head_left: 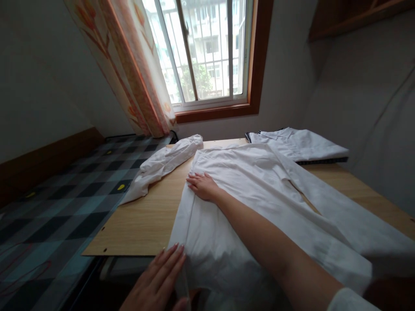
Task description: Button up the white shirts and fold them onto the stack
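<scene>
A white long-sleeved shirt lies spread over the wooden board, its near end hanging past the board's front edge. My right hand rests flat on the shirt's left side, palm down with fingers stretched out. Nearer to me, at the bottom, my left hand touches the shirt's left edge close to its near end. Its fingers are extended and the thumb is apart from them; part of this hand is cut off by the frame. One sleeve lies crumpled to the left, while white fabric stretches down the right side.
Folded white and dark clothes lie at the board's back right. The light wooden board has its front left corner beside a checked bedspread. Behind are a barred window and a floral curtain. A shelf juts out at upper right.
</scene>
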The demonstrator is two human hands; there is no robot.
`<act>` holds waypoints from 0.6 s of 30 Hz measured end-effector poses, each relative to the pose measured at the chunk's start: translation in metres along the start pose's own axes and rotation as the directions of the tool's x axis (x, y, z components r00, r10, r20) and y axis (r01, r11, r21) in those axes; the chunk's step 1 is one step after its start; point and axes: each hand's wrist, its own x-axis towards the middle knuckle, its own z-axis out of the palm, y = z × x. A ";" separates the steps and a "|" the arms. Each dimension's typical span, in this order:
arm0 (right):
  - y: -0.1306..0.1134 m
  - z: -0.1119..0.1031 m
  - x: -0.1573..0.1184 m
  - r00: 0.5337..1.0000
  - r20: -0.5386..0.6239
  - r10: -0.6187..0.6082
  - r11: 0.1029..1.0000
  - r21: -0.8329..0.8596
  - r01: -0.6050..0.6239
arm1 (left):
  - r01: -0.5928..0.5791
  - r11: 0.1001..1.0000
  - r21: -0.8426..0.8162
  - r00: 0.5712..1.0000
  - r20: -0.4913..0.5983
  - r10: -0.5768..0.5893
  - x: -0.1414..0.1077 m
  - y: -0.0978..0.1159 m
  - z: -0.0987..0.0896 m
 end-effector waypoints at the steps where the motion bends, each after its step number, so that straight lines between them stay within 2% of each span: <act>1: 0.002 0.001 0.002 0.999 -0.044 0.005 0.999 0.049 -0.003 | 0.013 1.000 -0.020 1.000 -0.025 -0.013 0.011 -0.009 -0.003; 3: 0.007 0.003 0.005 0.986 -0.157 0.056 0.987 0.155 -0.031 | 0.069 0.995 -0.073 0.995 -0.066 -0.074 0.040 -0.031 -0.001; 4: 0.010 0.004 0.007 0.972 -0.215 0.099 0.977 0.208 -0.053 | 0.087 0.990 -0.111 0.992 -0.079 -0.096 0.056 -0.044 0.006; 7: 0.018 0.006 0.012 0.908 -0.344 0.238 0.931 0.346 -0.113 | 0.146 0.972 -0.186 0.987 -0.042 -0.157 0.106 -0.085 0.046; 11: 0.027 0.009 0.017 0.838 -0.410 0.361 0.860 0.493 -0.129 | 0.222 0.955 -0.198 0.974 -0.012 -0.228 0.157 -0.129 0.102; 13: 0.030 0.011 0.019 0.821 -0.421 0.386 0.833 0.541 -0.115 | 0.214 0.957 -0.196 0.973 -0.041 -0.226 0.176 -0.141 0.116; 16: 0.034 0.014 0.022 0.802 -0.442 0.402 0.810 0.580 -0.086 | 0.229 0.957 -0.180 0.967 -0.072 -0.245 0.195 -0.149 0.128; 18: 0.037 0.015 0.024 0.775 -0.459 0.434 0.790 0.608 -0.082 | 0.274 0.947 -0.168 0.961 0.004 -0.278 0.201 -0.150 0.138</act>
